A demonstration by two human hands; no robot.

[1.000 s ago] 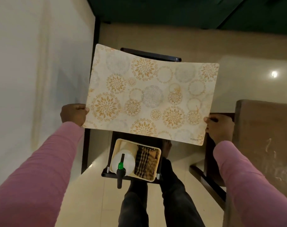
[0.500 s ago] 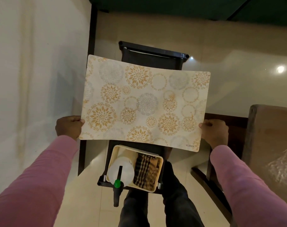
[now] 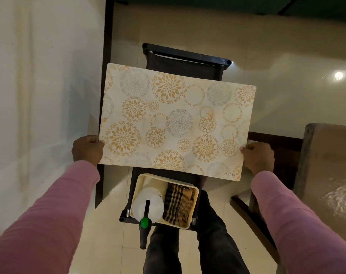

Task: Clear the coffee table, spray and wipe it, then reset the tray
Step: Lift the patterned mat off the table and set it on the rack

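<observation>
I hold a flat mat (image 3: pixel 176 123) out in front of me with both hands. It is pale, with gold and grey flower rings, and the word KUBER sits at its near right corner. My left hand (image 3: pixel 88 149) grips the near left corner and my right hand (image 3: pixel 258 158) grips the near right edge. On each hand the thumb lies on top of the mat and the fingers curl under it, so I cannot see them.

The mat hangs over a small dark tabletop (image 3: pixel 185 66) and hides its whole middle. Only the far end of the tabletop and a bit of the near end show. I cannot tell if the mat touches the tabletop or floats above it.

On the near end stands a cream tub (image 3: pixel 195 196). The mat hides the far edge of the tub. Inside it, on the left, is a white spray bottle (image 3: pixel 148 202) with a green ring and a black nozzle that pokes out toward me. Just beside it, on the right, is a folded checked cloth (image 3: pixel 178 204). I cannot see the bottom of the tub.

My pink sleeves (image 3: pixel 49 214) are cut off at the frame edges. My dark trouser legs (image 3: pixel 188 250) show below the tub. To the right is a big brown piece of furniture (image 3: pixel 330 159), cut off by the edge and too dim to name. The shiny floor (image 3: pixel 276 99) shows a bright light spot.
</observation>
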